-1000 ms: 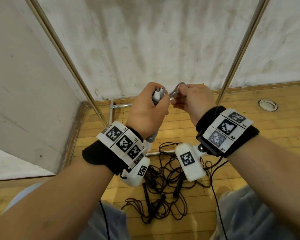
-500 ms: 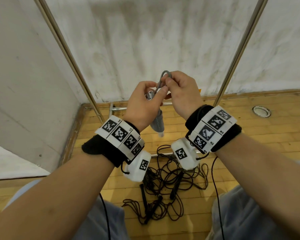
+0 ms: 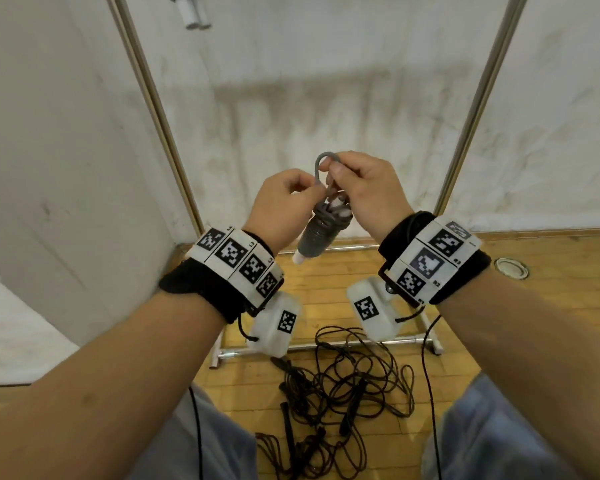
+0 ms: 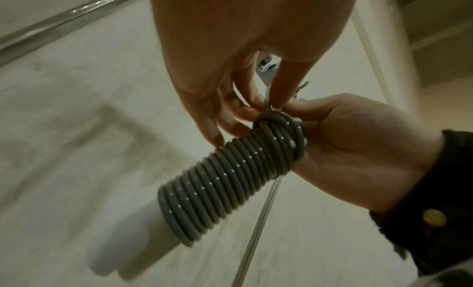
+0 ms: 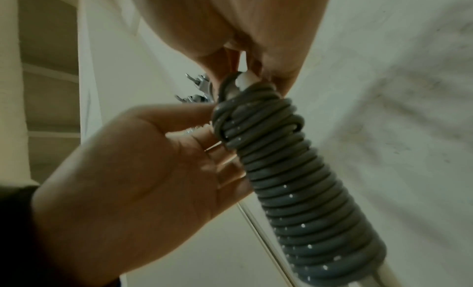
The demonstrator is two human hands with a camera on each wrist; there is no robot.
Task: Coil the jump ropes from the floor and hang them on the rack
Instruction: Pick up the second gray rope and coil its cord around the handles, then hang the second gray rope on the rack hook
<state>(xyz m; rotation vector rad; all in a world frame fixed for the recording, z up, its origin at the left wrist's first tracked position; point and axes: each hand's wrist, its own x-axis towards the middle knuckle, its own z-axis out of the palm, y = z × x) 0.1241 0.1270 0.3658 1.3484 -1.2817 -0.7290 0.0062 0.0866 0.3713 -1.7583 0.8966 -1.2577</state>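
A grey jump rope is wound tightly round its two white handles and hangs below my raised hands. A short loop of the rope sticks up from the top. My right hand pinches that loop, thumb and fingers curled. My left hand pinches the rope just under it, at the top of the coil. The left wrist view shows the coil slanting down with the white handle ends below. In the right wrist view the coil has a few crossed turns at its top. The rack's uprights rise ahead.
A tangle of black jump ropes lies on the wooden floor in front of the rack's base bar. Two white handles hang at the top left. The rack's right upright stands before the white wall. A round floor fitting sits right.
Both hands have risen. My left hand went from a full grip on the handles to a pinch at the top, so the coil now hangs down. The loop stands higher.
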